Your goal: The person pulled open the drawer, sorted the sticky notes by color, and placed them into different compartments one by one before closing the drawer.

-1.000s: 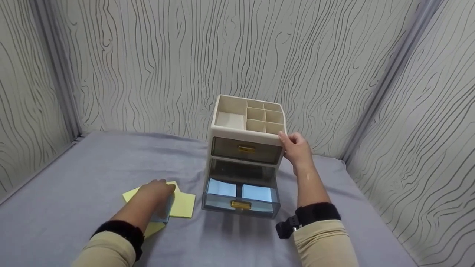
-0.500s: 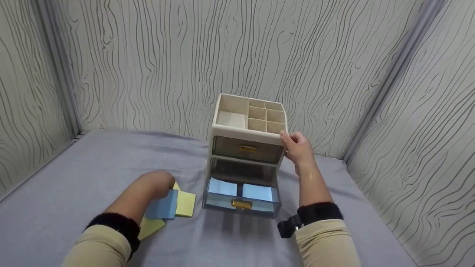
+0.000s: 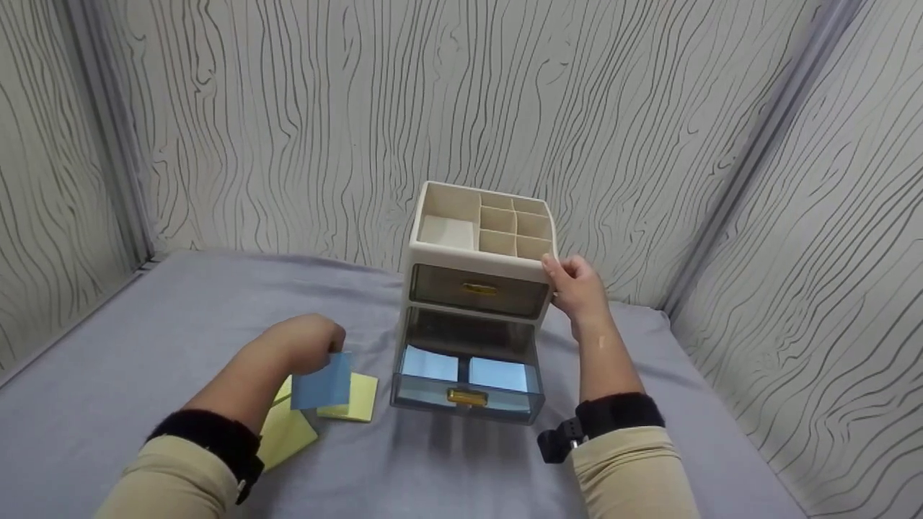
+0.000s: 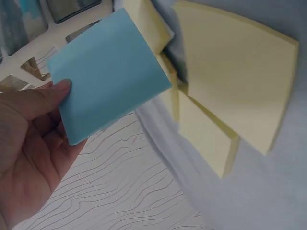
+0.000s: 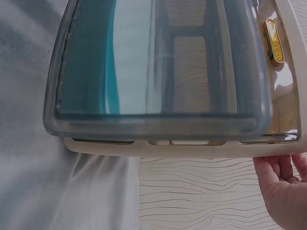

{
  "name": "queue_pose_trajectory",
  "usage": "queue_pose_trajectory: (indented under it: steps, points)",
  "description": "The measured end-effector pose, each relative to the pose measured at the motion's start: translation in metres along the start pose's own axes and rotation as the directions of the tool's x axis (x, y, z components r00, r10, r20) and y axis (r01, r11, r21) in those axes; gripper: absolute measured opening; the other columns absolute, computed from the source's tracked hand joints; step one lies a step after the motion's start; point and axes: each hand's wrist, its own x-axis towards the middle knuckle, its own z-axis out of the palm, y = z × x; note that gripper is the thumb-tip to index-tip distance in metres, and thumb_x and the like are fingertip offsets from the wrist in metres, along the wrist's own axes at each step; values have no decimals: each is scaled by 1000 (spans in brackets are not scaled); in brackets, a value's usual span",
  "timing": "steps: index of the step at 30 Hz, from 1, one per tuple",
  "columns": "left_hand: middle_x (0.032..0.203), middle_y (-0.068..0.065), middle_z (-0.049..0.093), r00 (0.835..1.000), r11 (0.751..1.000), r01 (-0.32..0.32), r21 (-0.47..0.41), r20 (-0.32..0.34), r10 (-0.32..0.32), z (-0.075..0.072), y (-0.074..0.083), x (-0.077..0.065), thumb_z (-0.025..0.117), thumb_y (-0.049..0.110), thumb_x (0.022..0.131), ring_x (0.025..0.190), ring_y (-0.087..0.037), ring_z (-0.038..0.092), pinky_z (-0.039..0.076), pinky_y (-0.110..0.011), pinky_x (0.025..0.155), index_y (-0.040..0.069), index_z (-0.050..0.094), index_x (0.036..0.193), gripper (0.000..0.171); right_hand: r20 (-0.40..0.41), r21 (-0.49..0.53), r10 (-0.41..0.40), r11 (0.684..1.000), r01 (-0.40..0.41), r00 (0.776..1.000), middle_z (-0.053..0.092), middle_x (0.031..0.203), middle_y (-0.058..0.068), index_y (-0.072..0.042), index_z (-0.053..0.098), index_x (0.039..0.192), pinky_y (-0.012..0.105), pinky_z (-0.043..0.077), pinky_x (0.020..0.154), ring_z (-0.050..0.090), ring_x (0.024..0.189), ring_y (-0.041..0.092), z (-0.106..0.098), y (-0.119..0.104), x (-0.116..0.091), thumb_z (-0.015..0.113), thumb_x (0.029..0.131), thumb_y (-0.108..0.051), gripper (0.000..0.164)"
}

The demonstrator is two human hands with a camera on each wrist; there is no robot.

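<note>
A: What is the left hand [image 3: 310, 344] doing?
B: It pinches a blue pad [image 3: 321, 383] by its edge, left of centre in the lower half of the frame; in the left wrist view the thumb lies on the pad's face.
A: And around it?
B: Yellow pads [image 3: 288, 435] lie on the cloth-covered worktop [image 3: 223, 310] at lower left, some overlapping; the held pad hides part of them.
A: The right hand [image 3: 579, 292]?
B: It grips the right side of the cream organizer [image 3: 479, 258], just right of centre, thumb at the top front corner; the upper drawer [image 3: 438, 286] is pushed in; the lower drawer [image 3: 433, 405] juts out, and two blue stacks [image 3: 499, 375] sit in it side by side, with a gap between them.
</note>
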Motion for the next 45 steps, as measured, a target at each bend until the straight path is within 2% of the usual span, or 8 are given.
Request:
queue_pose_trajectory:
  steps: [7, 13, 18, 22, 27, 31, 37, 45]
  points:
    - [72, -3, 46, 995, 991, -45, -125, -98, 32, -29, 7, 0, 46, -8, 80, 66, -18, 38, 33, -33, 60, 6, 53, 77, 16, -6, 11, -2, 1000, 2, 1000, 49, 104, 12, -4, 48, 97, 42, 45, 91, 49, 99, 23, 0, 0, 0, 56, 89, -36, 34]
    - [77, -8, 53, 972, 977, -3, -212, -230, -47, -51, 19, 4, 47, -2, 86, 70, -22, 45, 40, -36, 63, 2, 58, 87, 12, -7, 8, -3, 1000, 3, 1000, 48, 103, 11, -5, 47, 96, 42, 44, 91, 49, 99, 24, 0, 1, 0, 56, 89, -37, 34]
    - [83, -11, 55, 941, 941, 76, -330, -288, -177, -60, 33, 10, 48, 3, 89, 76, -25, 50, 44, -36, 66, 2, 56, 90, 8, -10, 11, -15, 1000, 15, 1000, 48, 103, 12, -5, 47, 95, 42, 45, 91, 49, 99, 24, 1, 0, 0, 56, 89, -37, 34]
    - [87, -12, 57, 921, 902, 94, -422, -308, -240, -61, 46, 13, 47, 4, 90, 79, -25, 52, 47, -38, 70, 2, 56, 94, 10, -6, 2, -2, 1000, 2, 1000, 49, 105, 12, -5, 48, 96, 42, 44, 92, 48, 100, 23, 1, 1, 0, 56, 89, -38, 35]
    - [90, -11, 58, 918, 863, 79, -500, -302, -259, -58, 62, 17, 48, 6, 91, 82, -24, 53, 50, -37, 73, 4, 57, 98, 11, -3, 11, 3, 1000, -3, 1000, 48, 105, 12, -5, 47, 97, 42, 44, 92, 48, 100, 23, 0, 2, 2, 56, 89, -37, 34]
    - [85, -8, 57, 923, 877, 44, -478, -318, -219, -56, 75, 23, 50, 5, 91, 78, -22, 52, 48, -33, 69, 4, 57, 94, 8, 2, 19, -2, 1000, 2, 1000, 48, 104, 12, -6, 46, 94, 43, 44, 92, 48, 100, 24, 0, 3, 2, 56, 89, -37, 33]
    - [86, -6, 56, 930, 907, -47, -419, -350, -113, -49, 95, 34, 51, 1, 89, 79, -20, 51, 47, -33, 68, 6, 56, 93, 8, 2, 18, 2, 1000, -2, 1000, 48, 105, 13, -6, 46, 94, 43, 44, 92, 48, 100, 24, -1, 3, 2, 56, 89, -38, 34]
    - [92, -8, 57, 956, 953, -79, -293, -292, -11, -32, 110, 49, 48, -1, 88, 85, -20, 52, 47, -36, 76, 5, 58, 94, 13, 8, 1, 13, 1000, -13, 1000, 49, 108, 14, -6, 47, 99, 44, 42, 94, 48, 102, 25, -1, 1, 1, 55, 89, -38, 35]
